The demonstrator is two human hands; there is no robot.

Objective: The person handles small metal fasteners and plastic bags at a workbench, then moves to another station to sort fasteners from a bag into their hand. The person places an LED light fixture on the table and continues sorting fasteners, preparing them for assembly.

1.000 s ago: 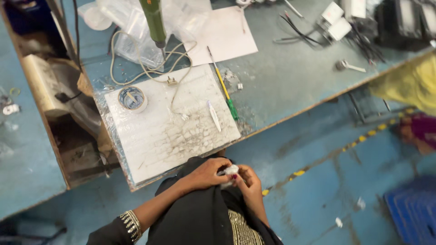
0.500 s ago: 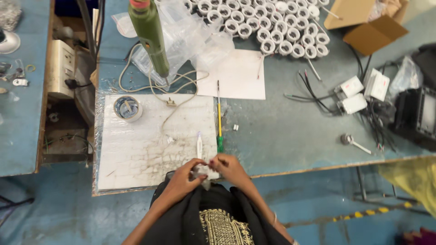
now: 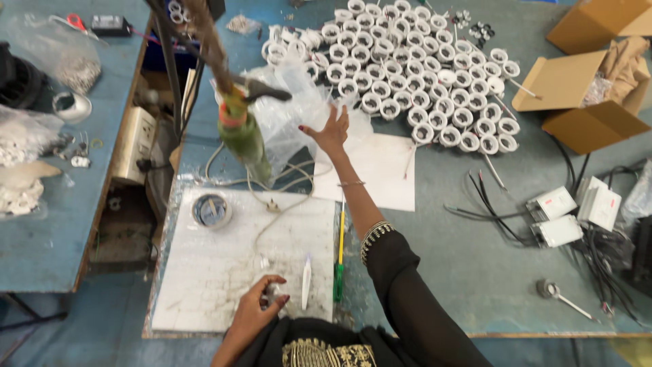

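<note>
The small white part (image 3: 273, 296) lies near the counter's (image 3: 475, 272) front edge on the white board (image 3: 224, 265), pinched by the left hand (image 3: 261, 306). The right hand (image 3: 331, 131), arm stretched far forward, fingers spread apart, touches the clear plastic bag (image 3: 285, 109); bare counter lies right of it.

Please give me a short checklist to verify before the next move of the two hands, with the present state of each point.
1. Right hand has reached the clear plastic bag: ok, fingers spread on it, no closed grip.
2. Left hand holds a small part on the white work board: cannot tell, the fingers hide it.
3. Hanging green power screwdriver is apart from the right arm: ok, it hangs to the left of it.
4. Yellow and green screwdriver lies within reach: ok, beside the board.
5. White ring-shaped housings are ready on the table: ok, many lie beyond the bag.
</note>
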